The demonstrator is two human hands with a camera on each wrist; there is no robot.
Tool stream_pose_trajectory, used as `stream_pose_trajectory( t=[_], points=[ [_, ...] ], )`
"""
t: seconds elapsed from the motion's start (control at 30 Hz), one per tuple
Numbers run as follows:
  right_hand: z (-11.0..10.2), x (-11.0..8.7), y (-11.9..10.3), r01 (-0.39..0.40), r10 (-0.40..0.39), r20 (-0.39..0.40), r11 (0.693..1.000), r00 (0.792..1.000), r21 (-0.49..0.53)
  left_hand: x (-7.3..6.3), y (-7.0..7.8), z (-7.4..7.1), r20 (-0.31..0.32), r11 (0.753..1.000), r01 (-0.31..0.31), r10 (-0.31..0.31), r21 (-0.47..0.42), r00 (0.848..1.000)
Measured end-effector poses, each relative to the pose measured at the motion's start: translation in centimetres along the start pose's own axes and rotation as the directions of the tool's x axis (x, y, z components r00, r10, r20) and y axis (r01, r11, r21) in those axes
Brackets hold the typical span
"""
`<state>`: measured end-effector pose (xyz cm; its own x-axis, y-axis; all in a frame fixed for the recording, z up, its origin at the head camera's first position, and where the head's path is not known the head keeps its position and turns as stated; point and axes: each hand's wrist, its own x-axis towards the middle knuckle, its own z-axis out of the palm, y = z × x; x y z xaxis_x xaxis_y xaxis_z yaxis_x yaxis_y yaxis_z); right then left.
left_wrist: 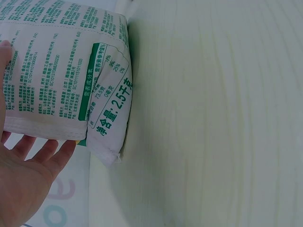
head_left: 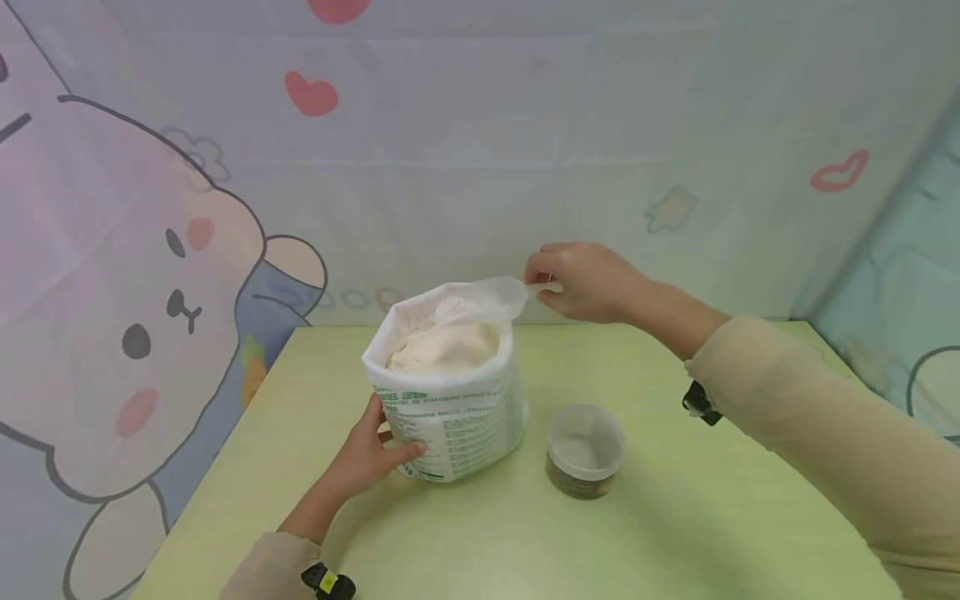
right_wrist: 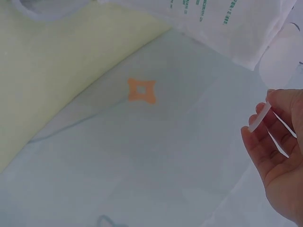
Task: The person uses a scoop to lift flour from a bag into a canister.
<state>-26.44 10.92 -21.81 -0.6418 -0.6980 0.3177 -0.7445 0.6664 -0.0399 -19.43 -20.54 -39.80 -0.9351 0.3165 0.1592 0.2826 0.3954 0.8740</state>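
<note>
Print (head_left: 581,486) on the tub (head_left: 585,468) looks too small to read; left-wrist view crops the bag (left_wrist: 52,80).

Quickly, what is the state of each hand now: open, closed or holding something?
Left hand: holding the white bag at its side.
Right hand: holding the translucent scoop by its handle.

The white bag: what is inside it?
Inside the white bag is pale, heaped powder. The scoop covers part of the far side; anything beneath the powder's surface is hidden.
</note>
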Motion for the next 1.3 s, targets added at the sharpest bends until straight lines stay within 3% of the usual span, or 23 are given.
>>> stream_pose_trajectory(
  t=[0.57,1.07,1.3],
  points=[
    [-1.7,-2.3,2.0,-0.059,0.059,-0.002,0.998,0.998,-0.031,0.1,0.1,-0.1,0.009,1.000,-0.001,0.002,-0.007,1.000],
    [-0.8,-5.7,4.8,-0.100,0.098,-0.061,0.994,0.993,-0.032,0.2,-0.2,-0.1,0.012,1.000,0.015,-0.015,-0.010,1.000],
    [0.3,-7.7,6.0,-0.108,0.107,-0.038,0.994,0.994,-0.030,0.1,0.1,-0.1,0.011,1.000,0.014,-0.013,-0.006,1.000]
  ],
)
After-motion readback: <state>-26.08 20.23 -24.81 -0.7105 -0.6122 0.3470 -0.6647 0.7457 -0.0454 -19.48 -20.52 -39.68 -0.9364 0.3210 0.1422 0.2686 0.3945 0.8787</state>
